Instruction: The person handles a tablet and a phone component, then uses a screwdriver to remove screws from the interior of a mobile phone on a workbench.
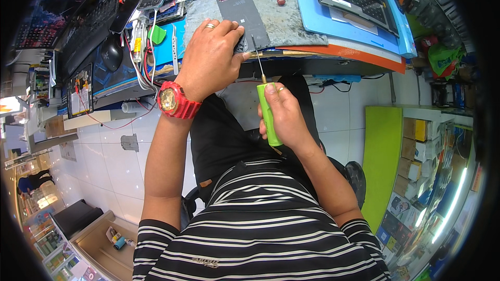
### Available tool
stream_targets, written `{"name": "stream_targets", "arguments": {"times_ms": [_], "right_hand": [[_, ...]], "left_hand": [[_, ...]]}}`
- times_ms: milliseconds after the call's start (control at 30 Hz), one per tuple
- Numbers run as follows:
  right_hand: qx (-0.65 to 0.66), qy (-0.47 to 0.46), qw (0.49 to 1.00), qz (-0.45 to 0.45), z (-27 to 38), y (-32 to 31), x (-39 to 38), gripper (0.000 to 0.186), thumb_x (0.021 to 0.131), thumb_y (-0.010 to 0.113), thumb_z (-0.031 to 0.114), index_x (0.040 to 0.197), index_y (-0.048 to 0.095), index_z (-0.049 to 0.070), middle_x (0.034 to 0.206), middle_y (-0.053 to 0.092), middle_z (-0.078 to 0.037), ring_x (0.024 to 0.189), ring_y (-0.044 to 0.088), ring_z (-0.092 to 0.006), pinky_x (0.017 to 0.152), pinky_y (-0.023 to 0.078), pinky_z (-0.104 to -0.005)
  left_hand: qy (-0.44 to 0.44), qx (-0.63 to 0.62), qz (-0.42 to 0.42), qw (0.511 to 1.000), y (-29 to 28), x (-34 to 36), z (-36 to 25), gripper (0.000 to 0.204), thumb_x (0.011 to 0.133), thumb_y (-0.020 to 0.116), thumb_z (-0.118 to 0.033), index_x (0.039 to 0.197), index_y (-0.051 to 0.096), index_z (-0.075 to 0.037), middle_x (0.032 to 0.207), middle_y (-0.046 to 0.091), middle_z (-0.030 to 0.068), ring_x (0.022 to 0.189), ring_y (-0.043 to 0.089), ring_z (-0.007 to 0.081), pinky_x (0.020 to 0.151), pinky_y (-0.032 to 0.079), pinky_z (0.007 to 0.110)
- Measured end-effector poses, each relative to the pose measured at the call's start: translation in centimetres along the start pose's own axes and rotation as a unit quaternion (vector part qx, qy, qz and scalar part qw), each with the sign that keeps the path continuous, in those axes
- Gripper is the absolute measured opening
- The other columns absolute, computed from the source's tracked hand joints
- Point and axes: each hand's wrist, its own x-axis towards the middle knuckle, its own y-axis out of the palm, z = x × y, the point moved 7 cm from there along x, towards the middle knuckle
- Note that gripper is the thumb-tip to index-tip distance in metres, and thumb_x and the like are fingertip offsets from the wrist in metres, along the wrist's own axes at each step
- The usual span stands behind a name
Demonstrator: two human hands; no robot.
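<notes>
A dark grey smartphone [249, 16] lies back side up on a stained grey work mat [307, 23]. My left hand [216, 54], with a red watch on its wrist, lies over the phone's near left side. Its fingers are bent and its thumb and forefinger grip the phone's near end, partly hiding it. In my right hand [284, 112] is a green-handled electric screwdriver [266, 112], fingers wrapped round the handle. The long thin metal shaft points away from me, its tip beside the phone's near right corner; whether it touches I cannot tell.
Metal tweezers [175, 52], cables and a black mouse [111, 52] lie on the left. Behind the phone are a black cable loop and a small red-ended screwdriver [280, 0]. A framed black panel [359, 0] rests on blue sheets at right. The bench edge runs before me.
</notes>
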Motion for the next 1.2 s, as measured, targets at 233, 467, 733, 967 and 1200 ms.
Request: {"name": "stream_targets", "arguments": {"times_ms": [233, 467, 733, 967, 1200], "right_hand": [[-0.012, 0.003, 1.0, 0.006, 0.01, -0.1, -0.1, 0.043, 0.114, 0.045, 0.049, 0.115, 0.052, 0.006, 0.081, 0.059, -0.006, 0.051, 0.06, -0.0132, 0.046, 0.052, -0.0296], [0.005, 0.001, 1.0, 0.001, -0.13, -0.28, -0.1, 0.047, 0.113, 0.048, 0.049, 0.119, 0.054, 0.002, 0.08, 0.059, -0.006, 0.051, 0.059, -0.0118, 0.044, 0.05, -0.0282], [-0.01, 0.005, 1.0, 0.002, -0.01, -0.79, 0.04, 0.043, 0.114, 0.045, 0.05, 0.116, 0.052, 0.008, 0.08, 0.059, -0.006, 0.051, 0.06, -0.0127, 0.045, 0.052, -0.0288], [0.0, 0.011, 1.0, 0.004, -0.21, -0.45, -0.14, 0.045, 0.113, 0.049, 0.048, 0.119, 0.054, 0.003, 0.08, 0.058, -0.006, 0.051, 0.059, -0.0119, 0.045, 0.051, -0.0284], [0.009, 0.009, 1.0, 0.007, -0.25, -0.24, -0.15, 0.043, 0.114, 0.048, 0.047, 0.117, 0.054, 0.004, 0.08, 0.058, -0.005, 0.051, 0.059, -0.0118, 0.045, 0.05, -0.0278]], "left_hand": [[0.0, 0.0, -0.002, 1.0, -0.06, -0.05, 0.0, 0.046, 0.086, 0.081, -0.019, 0.125, 0.072, 0.003, 0.124, 0.071, 0.0161, 0.113, 0.064, 0.0369, 0.102, 0.051, 0.046], [0.0, 0.001, 0.0, 1.0, 0.11, -0.02, 0.06, 0.047, 0.086, 0.082, -0.019, 0.126, 0.072, 0.004, 0.124, 0.07, 0.0161, 0.113, 0.063, 0.0366, 0.102, 0.051, 0.046], [0.002, 0.004, -0.001, 1.0, 0.03, -0.02, 0.06, 0.047, 0.085, 0.082, -0.019, 0.125, 0.072, 0.004, 0.124, 0.07, 0.0165, 0.113, 0.063, 0.0374, 0.102, 0.051, 0.046], [0.0, 0.002, 0.0, 1.0, -0.03, 0.05, -0.03, 0.046, 0.085, 0.082, -0.019, 0.124, 0.073, 0.004, 0.124, 0.071, 0.0164, 0.113, 0.063, 0.0375, 0.102, 0.051, 0.046], [-0.002, 0.002, -0.001, 1.0, 0.01, 0.0, -0.01, 0.046, 0.085, 0.082, -0.019, 0.124, 0.073, 0.004, 0.125, 0.071, 0.0164, 0.114, 0.064, 0.0375, 0.102, 0.051, 0.046]]}}
